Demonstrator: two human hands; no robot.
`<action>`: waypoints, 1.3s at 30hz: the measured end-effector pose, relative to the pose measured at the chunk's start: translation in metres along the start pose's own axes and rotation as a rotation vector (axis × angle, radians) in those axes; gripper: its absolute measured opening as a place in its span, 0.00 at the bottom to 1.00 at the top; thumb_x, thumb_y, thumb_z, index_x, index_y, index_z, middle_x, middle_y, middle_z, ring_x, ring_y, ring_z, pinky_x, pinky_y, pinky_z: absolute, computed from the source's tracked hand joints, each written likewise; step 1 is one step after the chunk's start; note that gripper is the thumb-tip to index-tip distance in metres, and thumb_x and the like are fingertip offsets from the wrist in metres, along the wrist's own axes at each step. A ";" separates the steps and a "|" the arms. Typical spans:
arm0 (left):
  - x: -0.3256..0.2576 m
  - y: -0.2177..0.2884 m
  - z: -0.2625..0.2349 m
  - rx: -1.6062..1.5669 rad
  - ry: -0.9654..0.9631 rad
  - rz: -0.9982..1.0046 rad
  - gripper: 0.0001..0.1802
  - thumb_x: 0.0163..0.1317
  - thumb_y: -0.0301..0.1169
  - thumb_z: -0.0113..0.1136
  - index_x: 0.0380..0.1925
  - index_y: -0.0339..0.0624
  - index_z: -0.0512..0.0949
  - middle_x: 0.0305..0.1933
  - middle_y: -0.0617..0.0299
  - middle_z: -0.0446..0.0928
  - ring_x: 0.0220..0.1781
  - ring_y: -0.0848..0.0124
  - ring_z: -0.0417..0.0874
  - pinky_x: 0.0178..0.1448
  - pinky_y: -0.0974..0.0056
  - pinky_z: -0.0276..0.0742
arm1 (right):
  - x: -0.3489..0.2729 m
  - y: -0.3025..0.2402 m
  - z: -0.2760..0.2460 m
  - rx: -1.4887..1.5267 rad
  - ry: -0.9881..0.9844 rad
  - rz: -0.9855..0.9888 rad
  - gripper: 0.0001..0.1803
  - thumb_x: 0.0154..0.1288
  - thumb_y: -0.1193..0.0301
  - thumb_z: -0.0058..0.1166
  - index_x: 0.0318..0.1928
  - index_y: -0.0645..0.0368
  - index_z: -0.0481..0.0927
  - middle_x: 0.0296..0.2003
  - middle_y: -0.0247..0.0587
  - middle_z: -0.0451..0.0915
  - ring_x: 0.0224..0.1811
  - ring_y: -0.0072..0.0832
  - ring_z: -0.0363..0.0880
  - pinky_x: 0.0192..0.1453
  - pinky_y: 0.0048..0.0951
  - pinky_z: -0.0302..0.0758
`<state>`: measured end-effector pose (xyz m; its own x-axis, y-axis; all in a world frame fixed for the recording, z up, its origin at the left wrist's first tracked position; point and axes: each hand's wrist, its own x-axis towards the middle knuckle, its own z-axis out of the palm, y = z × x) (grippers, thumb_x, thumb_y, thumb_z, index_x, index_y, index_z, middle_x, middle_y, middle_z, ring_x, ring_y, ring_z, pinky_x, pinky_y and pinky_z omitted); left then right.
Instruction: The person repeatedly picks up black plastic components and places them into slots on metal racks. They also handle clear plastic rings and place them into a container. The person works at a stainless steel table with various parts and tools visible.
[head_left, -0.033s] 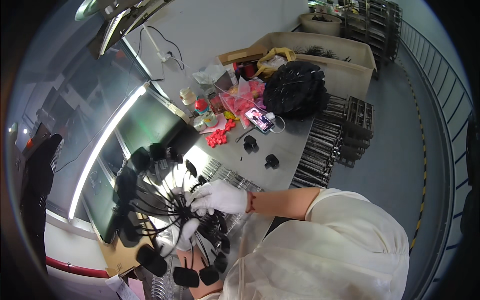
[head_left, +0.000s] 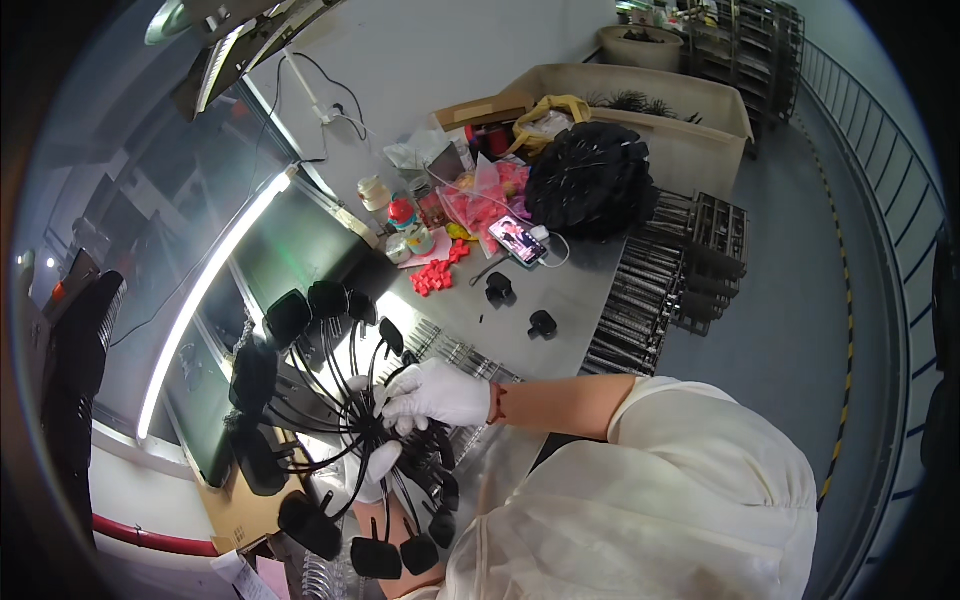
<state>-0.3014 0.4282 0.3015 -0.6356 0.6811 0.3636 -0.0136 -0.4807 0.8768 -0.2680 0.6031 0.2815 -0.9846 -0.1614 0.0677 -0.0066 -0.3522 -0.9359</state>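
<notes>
A spread bunch of thin black stems with paddle-shaped black heads (head_left: pixel 375 557) fans out in front of me. My left hand (head_left: pixel 374 468), in a white glove, is wrapped round the middle of the bunch, where the stems come together; stems hide part of it. White-gloved too, my right hand (head_left: pixel 440 394) has its fingers pinched together at that same centre, on the near right side of the stems. What exactly lies between the right fingertips is hidden. Beneath the hands, a wire rack (head_left: pixel 465 362) lies on the metal table.
Two loose black pieces (head_left: pixel 542 323) lie on the metal table (head_left: pixel 575 275). Beyond them are a lit phone (head_left: pixel 518 240) on a cable, red pieces (head_left: pixel 435 275), jars (head_left: pixel 375 193) and a large black bundle (head_left: pixel 590 180). Stacked metal racks (head_left: pixel 640 300) stand at the right edge. A lamp tube (head_left: pixel 215 300) glows at left.
The black bunch has turned slightly in my left hand, its heads shifting a little and looking sharper. My right hand stays at the centre of the stems, almost unmoved.
</notes>
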 end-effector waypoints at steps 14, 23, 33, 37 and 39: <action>0.077 -0.056 0.015 -0.237 0.502 -0.052 0.30 0.58 0.24 0.64 0.62 0.51 0.69 0.47 0.61 0.77 0.44 0.68 0.80 0.44 0.66 0.79 | 0.083 -0.002 -0.224 -0.931 0.435 -0.298 0.15 0.61 0.55 0.67 0.37 0.54 0.86 0.35 0.45 0.86 0.36 0.36 0.84 0.39 0.39 0.78; 0.059 -0.074 -0.004 -0.242 0.569 0.055 0.34 0.56 0.18 0.57 0.65 0.49 0.67 0.54 0.52 0.76 0.53 0.60 0.79 0.49 0.58 0.81 | 0.093 -0.082 -0.547 -1.205 1.322 0.387 0.23 0.66 0.55 0.61 0.53 0.57 0.84 0.51 0.58 0.85 0.56 0.52 0.84 0.59 0.49 0.81; 0.060 -0.064 0.011 -0.152 0.573 0.058 0.32 0.66 0.19 0.60 0.68 0.51 0.64 0.58 0.55 0.74 0.59 0.63 0.78 0.58 0.61 0.81 | 0.090 -0.088 -0.563 -1.165 1.435 0.311 0.17 0.72 0.55 0.53 0.48 0.52 0.86 0.49 0.53 0.86 0.55 0.53 0.84 0.57 0.50 0.80; 0.055 -0.063 0.012 -0.150 0.558 0.071 0.34 0.64 0.21 0.64 0.68 0.50 0.64 0.59 0.56 0.74 0.60 0.64 0.77 0.60 0.62 0.82 | 0.070 -0.100 -0.576 -1.039 1.555 0.228 0.22 0.74 0.50 0.49 0.52 0.53 0.83 0.53 0.54 0.84 0.58 0.54 0.82 0.59 0.52 0.78; 0.059 -0.064 0.012 -0.159 0.517 0.060 0.35 0.63 0.22 0.66 0.68 0.50 0.64 0.59 0.57 0.73 0.60 0.64 0.77 0.60 0.63 0.82 | 0.055 -0.107 -0.607 -1.107 1.487 0.342 0.23 0.74 0.50 0.50 0.54 0.53 0.83 0.55 0.51 0.84 0.60 0.53 0.81 0.61 0.51 0.78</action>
<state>-0.3289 0.5055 0.2709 -0.9349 0.3090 0.1744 -0.0569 -0.6157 0.7859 -0.4279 1.1910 0.1752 -0.2926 0.9501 0.1080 0.6990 0.2896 -0.6539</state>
